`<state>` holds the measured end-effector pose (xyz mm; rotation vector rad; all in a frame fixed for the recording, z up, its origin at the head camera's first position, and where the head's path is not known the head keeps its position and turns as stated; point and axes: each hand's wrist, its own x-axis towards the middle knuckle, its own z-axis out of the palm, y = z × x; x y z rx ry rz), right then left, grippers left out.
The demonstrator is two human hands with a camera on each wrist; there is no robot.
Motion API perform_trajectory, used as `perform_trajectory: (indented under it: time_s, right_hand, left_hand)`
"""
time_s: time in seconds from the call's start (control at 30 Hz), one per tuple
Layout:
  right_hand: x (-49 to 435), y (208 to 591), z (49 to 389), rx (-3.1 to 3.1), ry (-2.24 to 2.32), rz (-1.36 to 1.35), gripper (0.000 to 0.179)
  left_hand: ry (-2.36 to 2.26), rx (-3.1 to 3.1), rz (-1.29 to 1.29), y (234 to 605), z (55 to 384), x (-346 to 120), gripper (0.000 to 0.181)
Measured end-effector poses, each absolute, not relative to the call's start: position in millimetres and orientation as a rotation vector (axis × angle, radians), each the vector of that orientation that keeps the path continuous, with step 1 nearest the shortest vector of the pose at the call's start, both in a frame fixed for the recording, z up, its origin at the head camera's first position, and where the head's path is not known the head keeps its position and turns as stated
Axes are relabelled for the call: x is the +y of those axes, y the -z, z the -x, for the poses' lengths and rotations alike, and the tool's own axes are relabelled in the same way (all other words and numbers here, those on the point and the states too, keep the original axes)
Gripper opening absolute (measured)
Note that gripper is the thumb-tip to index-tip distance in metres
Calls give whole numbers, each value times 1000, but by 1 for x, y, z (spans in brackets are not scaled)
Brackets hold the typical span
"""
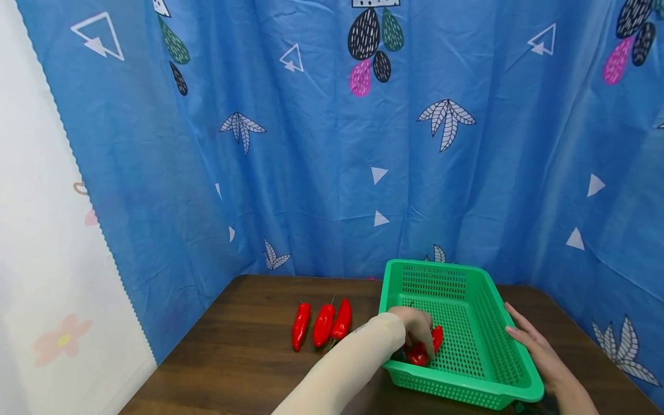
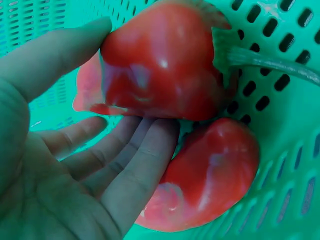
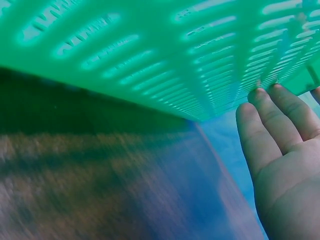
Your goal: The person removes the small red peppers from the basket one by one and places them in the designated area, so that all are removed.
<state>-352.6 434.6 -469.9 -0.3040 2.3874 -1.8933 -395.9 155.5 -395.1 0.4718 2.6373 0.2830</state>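
Observation:
A green plastic basket (image 1: 482, 323) with slotted walls stands on the right of the table. My left hand (image 1: 412, 331) reaches down inside it at the near left. Thumb and fingers grip a glossy red pepper (image 2: 160, 65) with a green stem, the thumb on its upper edge and the fingertips against its underside. A second red pepper (image 2: 215, 175) lies beside it, near the basket's slotted wall. Outside the basket, my right hand (image 1: 539, 351) rests against its right wall with fingers extended, their tips touching the green plastic in the right wrist view.
Three long red peppers (image 1: 323, 325) lie side by side on the dark wooden table (image 1: 233, 340), left of the basket. A patterned blue curtain (image 1: 311, 173) hangs behind the table and along its right side. White cloth (image 1: 62, 259) hangs at the far left.

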Motion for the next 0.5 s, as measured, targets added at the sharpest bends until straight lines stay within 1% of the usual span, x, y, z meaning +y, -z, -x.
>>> perform_trajectory:
  time_s: [0.2, 0.27, 0.4, 0.5]
  right_hand:
    - [433, 469, 354, 2382, 1890, 311, 63]
    - [433, 470, 354, 2379, 1885, 313, 62]
    - [435, 472, 353, 2364, 1894, 336, 62]
    - [437, 473, 353, 2376, 1889, 359, 61]
  left_hand:
    - [-391, 2554, -512, 398, 397, 153, 23]
    - [-433, 2525, -515, 398, 398, 153, 30]
    - [-480, 2471, -517, 396, 396, 155, 52]
    - [-516, 2440, -508, 393, 395, 156, 56]
